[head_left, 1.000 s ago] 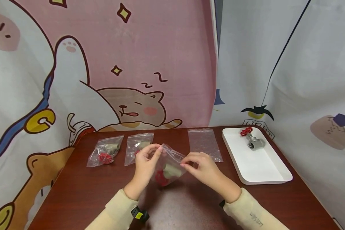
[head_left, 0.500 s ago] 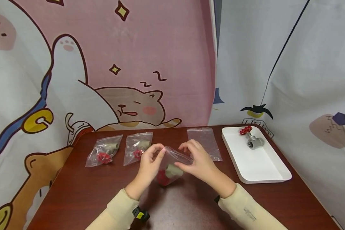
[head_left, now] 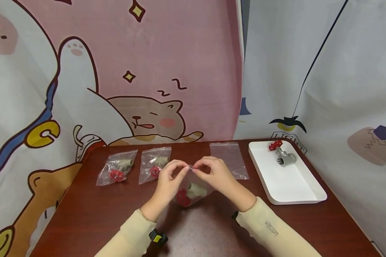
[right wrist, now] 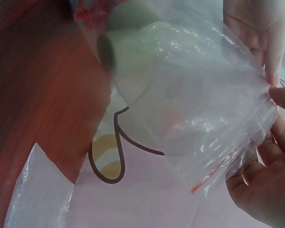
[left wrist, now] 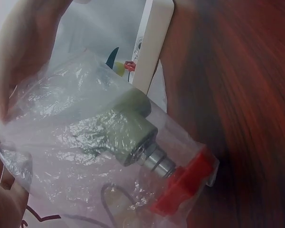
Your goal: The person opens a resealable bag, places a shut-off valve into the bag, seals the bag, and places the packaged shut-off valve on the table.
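Note:
A clear zip bag (left wrist: 61,104) hangs between my two hands over the table. Inside it lies a valve with a greenish-grey body (left wrist: 128,128) and a red handwheel (left wrist: 187,183). My left hand (head_left: 169,180) pinches the bag's top edge between thumb and fingers. Right beside it, my right hand (head_left: 217,175) pinches the same edge, the fingertips of both hands nearly meeting. In the right wrist view the zip strip with a red line (right wrist: 216,171) runs down from the pinching fingers.
Two bagged valves, one bag (head_left: 117,167) at far left and another bag (head_left: 154,166) beside it, lie at the back of the table (head_left: 93,217). A flat zip bag (head_left: 229,160) lies behind my right hand. At right, a white tray (head_left: 296,189) holds a valve (head_left: 286,159).
My right hand has let go of the bag's right part, moved left along its top edge and pinched it again beside my left hand. The left hand keeps its hold.

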`<state>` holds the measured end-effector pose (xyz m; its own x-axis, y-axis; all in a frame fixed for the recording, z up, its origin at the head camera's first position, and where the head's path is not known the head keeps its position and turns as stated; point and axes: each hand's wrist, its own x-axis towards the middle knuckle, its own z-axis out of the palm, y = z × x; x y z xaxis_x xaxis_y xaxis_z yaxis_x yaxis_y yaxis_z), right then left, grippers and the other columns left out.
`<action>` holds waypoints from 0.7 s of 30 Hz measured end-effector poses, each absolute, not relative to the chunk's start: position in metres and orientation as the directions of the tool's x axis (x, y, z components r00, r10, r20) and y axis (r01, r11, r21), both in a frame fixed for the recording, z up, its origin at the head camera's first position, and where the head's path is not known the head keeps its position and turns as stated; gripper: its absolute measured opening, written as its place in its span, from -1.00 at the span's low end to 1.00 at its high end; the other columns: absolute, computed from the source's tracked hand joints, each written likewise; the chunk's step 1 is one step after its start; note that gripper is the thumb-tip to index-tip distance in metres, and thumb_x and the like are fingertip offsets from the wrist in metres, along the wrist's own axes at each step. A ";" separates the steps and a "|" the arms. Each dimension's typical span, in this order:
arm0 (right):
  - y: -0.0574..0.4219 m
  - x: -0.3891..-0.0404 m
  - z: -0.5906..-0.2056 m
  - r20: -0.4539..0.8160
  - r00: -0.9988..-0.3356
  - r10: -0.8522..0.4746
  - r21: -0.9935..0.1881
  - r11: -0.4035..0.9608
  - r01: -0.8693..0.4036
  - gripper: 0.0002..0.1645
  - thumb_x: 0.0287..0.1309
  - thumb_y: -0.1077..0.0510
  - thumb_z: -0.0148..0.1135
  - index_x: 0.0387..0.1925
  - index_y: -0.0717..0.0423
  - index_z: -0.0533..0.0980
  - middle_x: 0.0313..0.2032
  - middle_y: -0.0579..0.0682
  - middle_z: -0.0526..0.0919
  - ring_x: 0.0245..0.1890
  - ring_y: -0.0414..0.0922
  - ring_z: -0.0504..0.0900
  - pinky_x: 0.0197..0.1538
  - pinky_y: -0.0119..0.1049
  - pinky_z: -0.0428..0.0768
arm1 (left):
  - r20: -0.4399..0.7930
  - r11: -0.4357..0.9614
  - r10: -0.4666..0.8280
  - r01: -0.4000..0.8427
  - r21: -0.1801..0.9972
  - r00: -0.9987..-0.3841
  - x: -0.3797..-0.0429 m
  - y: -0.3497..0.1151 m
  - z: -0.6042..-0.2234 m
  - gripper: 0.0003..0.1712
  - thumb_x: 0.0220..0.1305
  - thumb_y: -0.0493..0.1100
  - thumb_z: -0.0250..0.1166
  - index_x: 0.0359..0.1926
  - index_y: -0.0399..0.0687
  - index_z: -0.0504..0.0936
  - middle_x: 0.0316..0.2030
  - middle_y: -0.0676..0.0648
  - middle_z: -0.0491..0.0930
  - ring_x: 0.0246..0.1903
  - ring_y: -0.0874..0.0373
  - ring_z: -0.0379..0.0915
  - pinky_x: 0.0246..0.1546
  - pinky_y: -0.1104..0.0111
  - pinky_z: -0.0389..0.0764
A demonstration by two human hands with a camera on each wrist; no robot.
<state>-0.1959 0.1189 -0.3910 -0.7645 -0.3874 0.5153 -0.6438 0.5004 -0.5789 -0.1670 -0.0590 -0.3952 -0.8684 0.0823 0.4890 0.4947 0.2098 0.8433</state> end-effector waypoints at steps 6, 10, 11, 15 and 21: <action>0.119 -0.198 -0.389 0.490 -0.775 -0.400 -0.624 0.459 -0.632 -0.92 -0.01 0.20 0.41 -0.41 0.09 0.65 -0.49 -0.13 0.63 -0.45 -0.22 0.53 -0.37 -0.27 0.54 | 0.479 0.206 0.066 0.481 0.852 -0.875 -0.167 -0.060 -0.396 -0.91 0.19 -0.33 0.29 -0.30 -0.31 0.65 -0.32 -0.20 0.64 -0.31 0.28 0.49 -0.37 0.51 0.56; 0.120 -0.197 -0.390 0.477 -0.787 -0.391 -0.650 0.446 -0.616 -0.94 0.02 0.21 0.38 -0.43 0.10 0.64 -0.50 -0.15 0.60 -0.49 -0.26 0.49 -0.42 -0.36 0.52 | 0.514 0.235 0.075 0.516 0.824 -0.854 -0.167 -0.059 -0.396 -0.90 0.14 -0.34 0.34 -0.30 -0.31 0.67 -0.32 -0.20 0.66 -0.29 0.19 0.56 -0.33 0.43 0.61; 0.119 -0.197 -0.390 0.476 -0.789 -0.389 -0.654 0.444 -0.613 -0.94 0.03 0.20 0.37 -0.43 0.11 0.63 -0.50 -0.16 0.59 -0.49 -0.27 0.48 -0.43 -0.38 0.51 | 0.529 0.247 0.078 0.531 0.811 -0.845 -0.167 -0.059 -0.396 -0.91 0.12 -0.35 0.34 -0.31 -0.31 0.67 -0.33 -0.20 0.66 -0.29 0.15 0.57 -0.31 0.42 0.61; 0.118 -0.197 -0.392 0.488 -0.783 -0.386 -0.656 0.430 -0.620 -0.95 0.03 0.22 0.35 -0.45 0.12 0.61 -0.52 -0.16 0.57 -0.51 -0.27 0.46 -0.44 -0.44 0.48 | 0.572 0.282 0.085 0.571 0.771 -0.816 -0.168 -0.058 -0.396 -0.96 0.12 -0.37 0.33 -0.36 -0.29 0.66 -0.37 -0.17 0.65 -0.29 0.08 0.56 -0.30 0.39 0.58; 0.117 -0.198 -0.394 0.507 -0.766 -0.394 -0.627 0.441 -0.642 -0.96 0.00 0.25 0.33 -0.47 0.07 0.60 -0.54 -0.18 0.52 -0.51 -0.28 0.44 -0.46 -0.45 0.45 | 0.579 0.281 0.106 0.583 0.762 -0.808 -0.169 -0.058 -0.395 -0.93 0.17 -0.35 0.31 -0.36 -0.33 0.64 -0.38 -0.16 0.63 -0.28 0.09 0.53 -0.25 0.38 0.55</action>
<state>-0.1976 0.1168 -0.3936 -0.7661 -0.3944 0.5074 -0.6422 0.4407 -0.6271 -0.1687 -0.0577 -0.3954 -0.8082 0.1065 0.5792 0.5833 0.2809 0.7622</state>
